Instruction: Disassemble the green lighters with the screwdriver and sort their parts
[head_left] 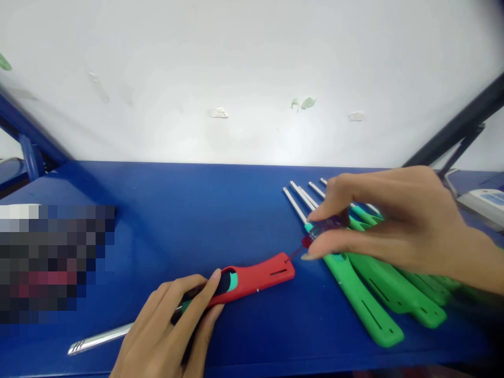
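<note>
My left hand (169, 325) is wrapped round a red gas lighter (252, 278) near its black and teal trigger. The lighter lies at a slant on the blue table, its silver barrel pointing to the lower left. My right hand (405, 226) pinches what looks like a small screwdriver (323, 227) with a see-through purplish handle and a red collar. Its thin shaft slants down to the small hole at the end of the red handle. Under and beside my right hand lie several green gas lighters (364, 302), barrels pointing away, partly hidden by the hand.
The blue table (197, 210) meets a white wall (252, 63) with chipped patches. Dark blue metal braces (464, 115) rise at both sides. A blurred-out area covers the left edge. A pale device (486, 202) with a bluish panel stands at the far right.
</note>
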A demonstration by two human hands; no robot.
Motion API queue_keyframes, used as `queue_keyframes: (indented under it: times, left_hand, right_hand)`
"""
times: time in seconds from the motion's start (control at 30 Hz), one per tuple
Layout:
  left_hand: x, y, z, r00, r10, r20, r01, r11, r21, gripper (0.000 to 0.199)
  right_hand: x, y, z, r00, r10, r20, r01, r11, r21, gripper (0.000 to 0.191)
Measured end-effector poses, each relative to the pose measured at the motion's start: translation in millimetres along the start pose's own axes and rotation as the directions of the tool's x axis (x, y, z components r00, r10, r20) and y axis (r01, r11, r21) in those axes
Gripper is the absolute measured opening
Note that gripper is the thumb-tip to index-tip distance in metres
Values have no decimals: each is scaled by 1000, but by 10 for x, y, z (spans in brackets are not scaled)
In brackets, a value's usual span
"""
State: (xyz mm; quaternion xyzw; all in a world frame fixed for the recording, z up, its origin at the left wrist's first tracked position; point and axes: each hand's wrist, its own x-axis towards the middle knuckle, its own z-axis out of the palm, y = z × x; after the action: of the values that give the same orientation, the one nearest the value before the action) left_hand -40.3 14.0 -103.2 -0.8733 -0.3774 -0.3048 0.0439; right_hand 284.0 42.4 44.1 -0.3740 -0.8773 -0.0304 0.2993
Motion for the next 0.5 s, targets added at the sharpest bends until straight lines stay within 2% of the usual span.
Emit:
queue_keyframes:
  times: [0.1,0.27,0.4,0.5]
  left_hand:
    - [2,9,4,1000,-11,0,11,1000,-5,41]
    - [-17,8,3,1000,3,-19,-3,1000,-12,41]
    - [-19,11,-10,1000,3,-14,-4,1000,-12,41]
    - [-15,17,-6,1000,-7,-10,7,1000,-14,41]
  right_hand:
    - [-20,-21,40,1000,-10,-22,9,999,-48,53]
    - [-14,-9,81,1000,21,-5,-20,996,81,34]
    - [8,22,76,1000,0,3,0,992,123,42]
    - [-9,24,58,999,-51,15,49,994,103,38]
